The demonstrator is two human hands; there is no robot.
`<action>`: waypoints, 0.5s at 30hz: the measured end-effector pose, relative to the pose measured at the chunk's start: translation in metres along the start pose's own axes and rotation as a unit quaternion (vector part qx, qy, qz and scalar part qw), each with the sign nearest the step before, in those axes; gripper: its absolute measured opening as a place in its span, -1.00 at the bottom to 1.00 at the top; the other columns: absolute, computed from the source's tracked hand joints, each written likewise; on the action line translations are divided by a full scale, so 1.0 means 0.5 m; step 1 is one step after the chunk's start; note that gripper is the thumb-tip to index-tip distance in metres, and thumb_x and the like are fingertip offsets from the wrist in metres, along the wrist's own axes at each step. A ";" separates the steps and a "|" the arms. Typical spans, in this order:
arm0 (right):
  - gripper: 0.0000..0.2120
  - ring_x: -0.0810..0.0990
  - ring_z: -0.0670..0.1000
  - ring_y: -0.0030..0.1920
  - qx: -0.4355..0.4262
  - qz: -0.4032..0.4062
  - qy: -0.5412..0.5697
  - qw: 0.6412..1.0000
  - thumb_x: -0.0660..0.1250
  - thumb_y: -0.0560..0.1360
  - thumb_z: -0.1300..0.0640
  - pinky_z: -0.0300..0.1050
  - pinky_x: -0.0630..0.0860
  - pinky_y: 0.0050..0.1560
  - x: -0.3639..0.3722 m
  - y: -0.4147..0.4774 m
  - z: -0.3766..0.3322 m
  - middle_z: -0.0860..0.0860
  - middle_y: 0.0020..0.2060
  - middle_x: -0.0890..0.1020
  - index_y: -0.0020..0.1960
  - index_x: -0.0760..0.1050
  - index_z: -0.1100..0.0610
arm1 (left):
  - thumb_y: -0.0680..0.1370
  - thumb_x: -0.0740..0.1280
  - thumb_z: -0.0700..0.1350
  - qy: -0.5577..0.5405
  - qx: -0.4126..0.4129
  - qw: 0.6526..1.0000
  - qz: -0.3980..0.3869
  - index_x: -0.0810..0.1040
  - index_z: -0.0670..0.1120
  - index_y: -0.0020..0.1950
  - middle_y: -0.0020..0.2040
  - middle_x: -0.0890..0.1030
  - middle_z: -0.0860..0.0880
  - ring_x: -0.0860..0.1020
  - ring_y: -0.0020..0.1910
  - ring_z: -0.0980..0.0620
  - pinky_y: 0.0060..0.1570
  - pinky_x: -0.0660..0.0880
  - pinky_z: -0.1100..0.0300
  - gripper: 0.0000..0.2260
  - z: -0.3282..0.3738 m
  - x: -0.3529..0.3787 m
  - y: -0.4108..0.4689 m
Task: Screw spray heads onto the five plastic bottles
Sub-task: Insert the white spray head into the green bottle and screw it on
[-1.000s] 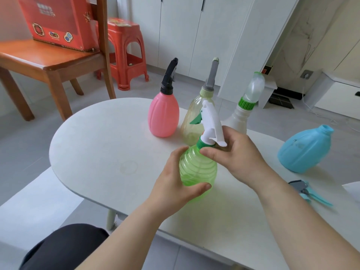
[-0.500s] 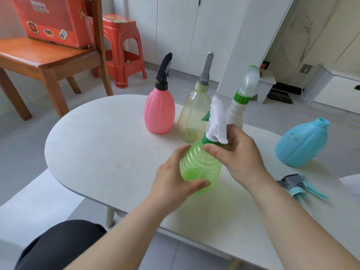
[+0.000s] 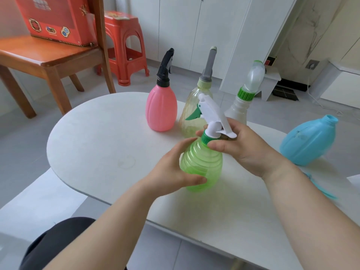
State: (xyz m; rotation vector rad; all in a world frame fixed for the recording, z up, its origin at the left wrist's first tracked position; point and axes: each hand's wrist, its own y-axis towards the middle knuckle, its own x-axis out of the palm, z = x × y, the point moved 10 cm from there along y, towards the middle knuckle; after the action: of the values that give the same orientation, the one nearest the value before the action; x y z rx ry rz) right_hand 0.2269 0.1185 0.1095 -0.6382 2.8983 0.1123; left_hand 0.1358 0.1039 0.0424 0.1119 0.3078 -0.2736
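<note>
A ribbed green bottle (image 3: 204, 164) stands on the white table (image 3: 101, 145), and my left hand (image 3: 175, 172) wraps its body. A white spray head (image 3: 213, 114) with a green trigger sits on its neck, tilted left. My right hand (image 3: 245, 149) pinches the green collar under that head. Behind stand a pink bottle (image 3: 161, 110) with a black head, a pale yellow bottle (image 3: 191, 106) with a grey head, and a clear bottle (image 3: 240, 110) with a green collar and clear head. A blue bottle (image 3: 309, 142) lies on its side at right, neck open.
A teal spray head (image 3: 321, 189) lies on the table past my right forearm, mostly hidden. Paper (image 3: 354, 180) shows at the right edge. A wooden chair (image 3: 48, 59) with a red box and a red stool (image 3: 124, 45) stand beyond the table's left.
The white spray head has turned and now leans further left. My right hand has shifted its pinch at the collar. My left hand keeps its hold on the green bottle.
</note>
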 end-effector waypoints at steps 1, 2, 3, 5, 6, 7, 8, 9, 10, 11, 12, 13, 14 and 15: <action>-0.73 0.62 -0.19 -0.11 -0.006 0.023 -0.005 1.000 0.33 0.35 0.38 -0.41 0.49 -0.16 -0.004 -0.001 -0.002 -0.10 -0.19 0.67 -0.03 0.45 0.11 | 0.23 0.54 -0.15 0.020 0.000 0.999 0.049 0.28 0.11 0.30 0.22 0.45 0.11 0.39 0.23 0.14 0.21 0.35 0.27 -0.27 0.001 -0.005 -0.003; -0.76 0.62 -0.14 -0.10 -0.014 0.052 -0.015 0.998 0.35 0.35 0.37 -0.36 0.52 -0.13 -0.009 -0.003 -0.003 -0.03 -0.16 0.66 -0.08 0.45 0.10 | 0.22 0.54 -0.11 0.045 0.003 0.993 0.105 0.29 0.06 0.30 0.19 0.44 0.11 0.39 0.22 0.11 0.22 0.33 0.21 -0.27 0.005 -0.007 -0.011; -0.77 0.61 -0.07 -0.07 -0.022 0.084 -0.029 0.996 0.37 0.34 0.35 -0.27 0.54 -0.06 -0.013 -0.006 -0.002 0.06 -0.12 0.66 -0.13 0.45 0.08 | 0.21 0.54 -0.07 0.073 0.008 0.984 0.160 0.30 0.02 0.29 0.15 0.41 0.12 0.38 0.21 0.09 0.22 0.29 0.21 -0.28 0.014 -0.009 -0.023; -0.78 0.59 0.02 -0.03 -0.035 0.126 -0.047 0.990 0.39 0.32 0.34 -0.10 0.51 0.06 -0.013 -0.012 -0.001 0.18 -0.04 0.64 -0.18 0.43 0.07 | 0.20 0.53 -0.01 0.121 0.011 0.968 0.220 0.27 -0.01 0.30 0.10 0.34 0.15 0.34 0.21 0.08 0.18 0.22 0.24 -0.26 0.031 -0.010 -0.042; -0.78 0.59 0.02 -0.02 -0.037 0.128 -0.049 0.990 0.39 0.32 0.34 -0.09 0.50 0.07 -0.010 -0.013 -0.001 0.19 -0.02 0.63 -0.19 0.43 0.07 | 0.20 0.52 0.00 0.128 0.010 0.969 0.209 0.26 -0.01 0.31 0.11 0.34 0.14 0.33 0.22 0.07 0.21 0.22 0.22 -0.25 0.030 -0.009 -0.043; -0.78 0.59 -0.01 -0.04 -0.035 0.117 -0.042 0.992 0.38 0.33 0.34 -0.13 0.50 0.05 -0.008 -0.013 -0.001 0.18 -0.03 0.64 -0.17 0.44 0.07 | 0.20 0.52 0.00 0.121 0.011 0.977 0.174 0.25 0.00 0.31 0.16 0.35 0.12 0.33 0.24 0.06 0.26 0.24 0.16 -0.24 0.026 -0.008 -0.039; -0.78 0.60 -0.07 -0.08 -0.029 0.095 -0.022 0.995 0.36 0.34 0.36 -0.21 0.51 0.00 -0.006 -0.011 0.000 0.13 -0.06 0.65 -0.15 0.44 0.08 | 0.21 0.51 -0.01 0.108 0.012 0.986 0.126 0.23 0.02 0.33 0.21 0.36 0.10 0.32 0.26 0.06 0.30 0.25 0.14 -0.24 0.021 -0.009 -0.035; -0.76 0.61 -0.13 -0.11 -0.018 0.064 0.003 0.998 0.34 0.35 0.38 -0.31 0.52 -0.07 -0.003 -0.010 0.001 0.04 -0.12 0.66 -0.11 0.45 0.09 | 0.22 0.48 -0.03 0.098 0.011 0.992 0.077 0.20 0.05 0.34 0.25 0.34 0.11 0.30 0.29 0.08 0.32 0.23 0.21 -0.23 0.016 -0.011 -0.032; -0.74 0.61 -0.19 -0.13 -0.005 0.032 0.021 0.999 0.31 0.35 0.40 -0.38 0.50 -0.12 0.000 -0.010 0.002 -0.05 -0.17 0.67 -0.07 0.45 0.09 | 0.24 0.47 -0.06 0.093 0.007 0.995 0.037 0.16 0.08 0.36 0.28 0.30 0.15 0.26 0.32 0.13 0.29 0.19 0.37 -0.23 0.009 -0.016 -0.030; -0.71 0.61 -0.22 -0.12 0.007 0.002 0.028 1.000 0.30 0.36 0.41 -0.42 0.49 -0.15 0.005 -0.011 0.003 -0.11 -0.20 0.67 -0.02 0.45 0.10 | 0.27 0.48 -0.12 0.091 0.001 0.996 0.009 0.13 0.10 0.38 0.31 0.25 0.19 0.21 0.34 0.19 0.21 0.14 0.51 -0.21 0.001 -0.021 -0.028; -0.69 0.61 -0.23 -0.11 0.017 -0.021 0.026 0.999 0.29 0.36 0.41 -0.44 0.47 -0.16 0.011 -0.011 0.004 -0.13 -0.22 0.68 0.02 0.45 0.12 | 0.29 0.48 -0.17 0.086 -0.004 0.996 -0.011 0.12 0.12 0.39 0.32 0.22 0.21 0.17 0.33 0.24 0.13 0.12 0.59 -0.20 -0.009 -0.024 -0.024; -0.69 0.61 -0.24 -0.11 0.021 -0.034 0.021 0.999 0.29 0.36 0.41 -0.45 0.46 -0.17 0.016 -0.011 0.003 -0.13 -0.22 0.68 0.04 0.44 0.13 | 0.30 0.48 -0.21 0.068 -0.011 0.997 -0.033 0.13 0.14 0.39 0.32 0.23 0.22 0.18 0.32 0.26 0.09 0.14 0.62 -0.20 -0.016 -0.020 -0.020; -0.69 0.61 -0.25 -0.12 0.019 -0.035 0.016 0.999 0.29 0.36 0.42 -0.46 0.46 -0.18 0.019 -0.011 0.001 -0.12 -0.20 0.67 0.03 0.44 0.15 | 0.29 0.49 -0.23 0.035 -0.018 0.998 -0.057 0.17 0.17 0.35 0.30 0.29 0.24 0.23 0.31 0.27 0.07 0.19 0.63 -0.22 -0.020 -0.011 -0.016; -0.71 0.61 -0.25 -0.14 0.013 -0.025 0.014 0.999 0.29 0.36 0.43 -0.46 0.46 -0.20 0.020 -0.010 -0.002 -0.08 -0.18 0.65 0.00 0.44 0.15 | 0.26 0.50 -0.23 -0.005 -0.023 0.997 -0.076 0.23 0.20 0.28 0.26 0.36 0.24 0.30 0.29 0.26 0.09 0.24 0.61 -0.26 -0.021 0.000 -0.014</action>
State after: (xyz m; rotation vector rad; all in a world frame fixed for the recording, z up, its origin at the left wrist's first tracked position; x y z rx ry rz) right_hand 0.2202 0.1097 0.1084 -0.7133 2.9024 0.0582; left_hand 0.1307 0.0986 0.0321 0.0412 0.3127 -0.4168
